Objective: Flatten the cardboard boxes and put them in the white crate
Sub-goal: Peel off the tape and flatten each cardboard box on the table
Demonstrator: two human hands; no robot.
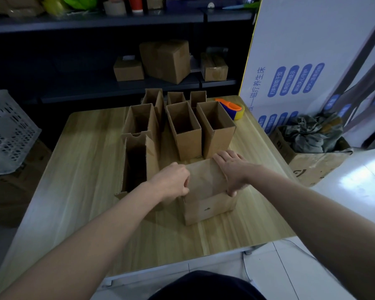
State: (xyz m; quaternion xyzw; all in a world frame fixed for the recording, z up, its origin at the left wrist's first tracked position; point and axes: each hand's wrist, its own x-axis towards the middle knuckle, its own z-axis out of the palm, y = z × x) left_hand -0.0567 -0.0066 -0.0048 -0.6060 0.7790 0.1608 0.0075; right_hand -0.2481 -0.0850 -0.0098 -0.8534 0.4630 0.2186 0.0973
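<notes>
Head view: cardboard box held at the front of the wooden table, not yet flattened.
Its top is gripped from both sides, the left hand curled on the left edge and the right hand clamped over the right, probably so it can be collapsed; the white crate is kept off the table's left, well apart.

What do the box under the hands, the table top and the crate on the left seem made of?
Box: brown matte cardboard, with folded flaps. Table top: pale wood or wood-look laminate; streaked grain. Crate: probably white moulded plastic; perforated lattice walls.
</notes>
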